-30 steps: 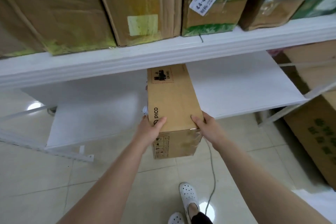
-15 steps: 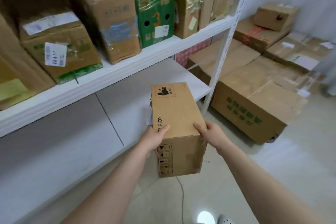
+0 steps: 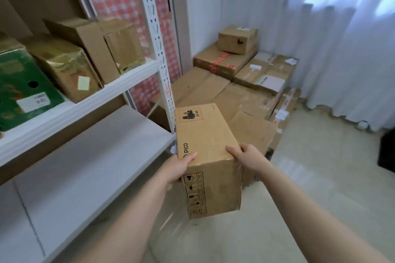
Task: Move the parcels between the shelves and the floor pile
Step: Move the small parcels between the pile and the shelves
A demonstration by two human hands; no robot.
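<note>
Left hand [image 3: 177, 168]: pressed to the left side of the PICO box [image 3: 205, 134] at its near end. The thumb lies flat over the top edge beside the printed name, and the other fingers are hidden behind the box's left face.
Right hand [image 3: 249, 159]: at the near right top corner of the box. The thumb is hooked over the top face, and the fingers reach down the right face, mostly hidden.
Grasp: the box is clamped between both hands, with the thumbs on top and apart.
Left forearm [image 3: 128, 220]: bare, reaching to the box's near left edge.
Right forearm [image 3: 310, 209]: bare, reaching to the box's near right corner.
Wrists: roughly in line with the forearms.
</note>
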